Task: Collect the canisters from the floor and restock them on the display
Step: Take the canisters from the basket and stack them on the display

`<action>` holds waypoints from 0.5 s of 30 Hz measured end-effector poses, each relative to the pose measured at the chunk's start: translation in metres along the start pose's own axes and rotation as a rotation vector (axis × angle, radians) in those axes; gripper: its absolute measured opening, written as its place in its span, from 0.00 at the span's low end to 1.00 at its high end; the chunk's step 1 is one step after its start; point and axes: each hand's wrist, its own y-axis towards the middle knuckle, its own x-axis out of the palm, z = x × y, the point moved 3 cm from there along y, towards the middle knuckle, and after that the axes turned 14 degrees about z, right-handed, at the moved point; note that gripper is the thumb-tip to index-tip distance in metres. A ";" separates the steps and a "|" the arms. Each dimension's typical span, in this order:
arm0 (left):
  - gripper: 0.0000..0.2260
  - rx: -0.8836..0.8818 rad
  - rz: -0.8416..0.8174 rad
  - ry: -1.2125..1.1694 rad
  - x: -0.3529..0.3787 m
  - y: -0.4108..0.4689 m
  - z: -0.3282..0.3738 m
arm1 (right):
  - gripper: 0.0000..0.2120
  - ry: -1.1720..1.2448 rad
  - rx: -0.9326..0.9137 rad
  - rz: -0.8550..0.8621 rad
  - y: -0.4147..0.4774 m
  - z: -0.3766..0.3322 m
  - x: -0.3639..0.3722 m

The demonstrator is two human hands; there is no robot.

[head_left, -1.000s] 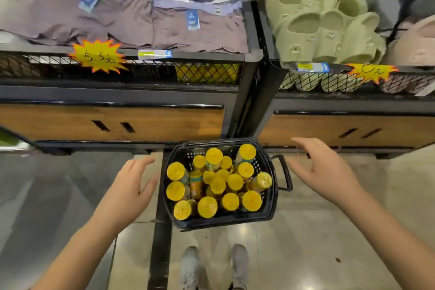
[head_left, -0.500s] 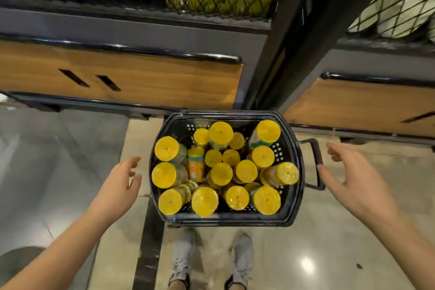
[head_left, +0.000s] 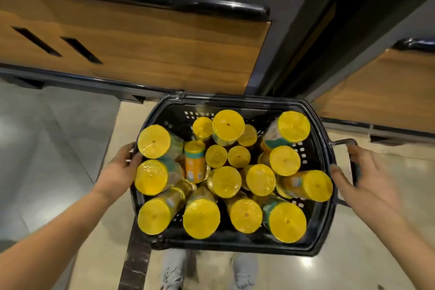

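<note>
Yellow-lidded canisters (head_left: 227,181) filled a black basket (head_left: 235,246) from rim to rim. Most leaned with their lids turned up toward you, and the ones along the near edge tilted outward. One slimmer orange canister (head_left: 195,163) stood upright left of the basket's centre, with larger lids all around it. The basket sat low over the pale floor (head_left: 47,160), its far edge close to the foot of the wood-fronted display base (head_left: 141,49).

Your left hand (head_left: 117,172) lay at the basket's left edge, its fingers curled onto the rim beside the two lids nearest that edge. Your right hand (head_left: 369,181) was at the right edge, its thumb near the rim and its fingers reaching around the looped handle (head_left: 343,142). Motion blur hid whether that hand had closed on the handle.

Your shoes (head_left: 173,271) showed below the basket's near edge, beside a dark strip (head_left: 134,254) set into the floor.
</note>
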 end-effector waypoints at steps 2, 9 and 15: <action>0.18 -0.026 0.011 -0.006 0.004 0.003 -0.002 | 0.28 -0.022 0.011 0.002 -0.001 0.009 0.013; 0.23 -0.038 -0.017 0.066 0.008 0.010 -0.012 | 0.21 0.068 0.068 -0.027 -0.009 0.021 0.031; 0.19 -0.071 -0.023 0.144 0.011 0.007 -0.003 | 0.21 0.089 0.192 -0.142 0.001 0.027 0.043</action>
